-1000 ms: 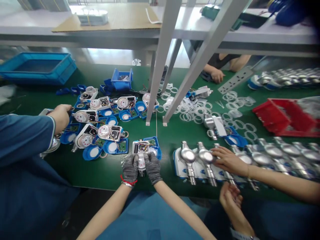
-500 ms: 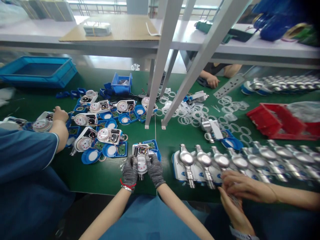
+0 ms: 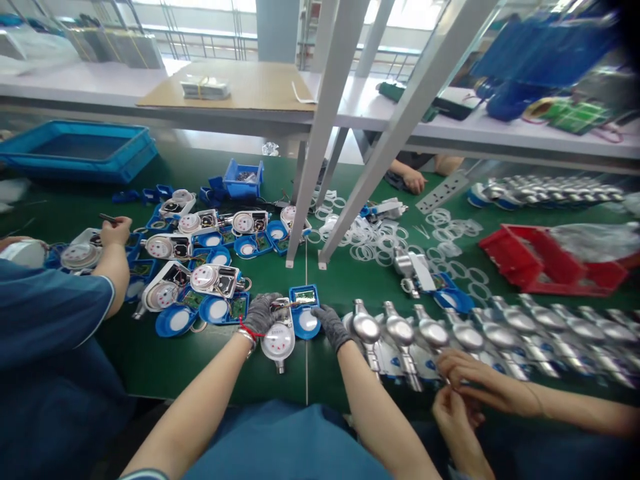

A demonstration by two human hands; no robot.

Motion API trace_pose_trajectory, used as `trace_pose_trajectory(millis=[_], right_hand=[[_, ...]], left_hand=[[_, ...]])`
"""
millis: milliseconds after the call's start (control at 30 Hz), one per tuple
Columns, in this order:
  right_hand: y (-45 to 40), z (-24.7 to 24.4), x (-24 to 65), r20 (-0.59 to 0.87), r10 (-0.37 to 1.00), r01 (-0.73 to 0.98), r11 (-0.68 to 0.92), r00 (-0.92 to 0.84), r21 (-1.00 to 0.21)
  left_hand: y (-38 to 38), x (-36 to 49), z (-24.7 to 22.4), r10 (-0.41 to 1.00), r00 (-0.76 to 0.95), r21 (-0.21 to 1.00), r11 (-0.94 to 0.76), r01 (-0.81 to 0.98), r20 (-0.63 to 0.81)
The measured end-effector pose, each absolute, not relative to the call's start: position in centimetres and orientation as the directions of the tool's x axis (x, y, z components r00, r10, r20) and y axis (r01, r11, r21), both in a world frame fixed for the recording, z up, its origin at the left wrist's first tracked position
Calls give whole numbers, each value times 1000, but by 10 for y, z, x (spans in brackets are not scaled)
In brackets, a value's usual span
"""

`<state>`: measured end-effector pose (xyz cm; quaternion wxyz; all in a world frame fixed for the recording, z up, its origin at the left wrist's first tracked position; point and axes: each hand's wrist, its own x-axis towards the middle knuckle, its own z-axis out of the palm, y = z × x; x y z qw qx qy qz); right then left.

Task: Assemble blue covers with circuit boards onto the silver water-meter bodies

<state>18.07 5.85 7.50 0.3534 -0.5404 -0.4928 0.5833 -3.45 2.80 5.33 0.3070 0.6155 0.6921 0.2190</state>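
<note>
My grey knit-gloved left hand (image 3: 263, 315) grips the white, round-dialled meter (image 3: 278, 342) at the green bench's (image 3: 150, 360) near middle, apparently steadying it; my matching right hand (image 3: 333, 328), grip unclear, touches the blue plastic cover (image 3: 298, 323) alongside.

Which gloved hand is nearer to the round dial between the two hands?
Left. The left hand is at the upper left of the dial; the right hand is to its right, beyond the blue cover.

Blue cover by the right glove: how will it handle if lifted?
The blue cover is probably light and stiff, looking like thin plastic. It may tug the white meter, as wires seem to join them. Its exposed circuit board looks fragile.
</note>
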Motion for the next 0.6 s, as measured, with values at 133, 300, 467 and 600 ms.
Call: trace_pose_trajectory(millis=[133, 300, 467, 600], right_hand=[[53, 87, 180, -324, 920, 78, -314, -219, -946], [54, 106, 190, -367, 873, -3, -388, -320, -922], [51, 112, 180, -394, 820, -85, -466, -414, -881], [49, 107, 160, -367, 798, -29, -433, -478, -901]], left_hand=[[14, -32, 47, 986, -125, 713, 165, 681, -109], [13, -24, 49, 978, -184, 725, 200, 659, -103], [7, -20, 51, 965, -248, 741, 226, 633, -82], [4, -17, 50, 965, -256, 748, 217, 627, -66]])
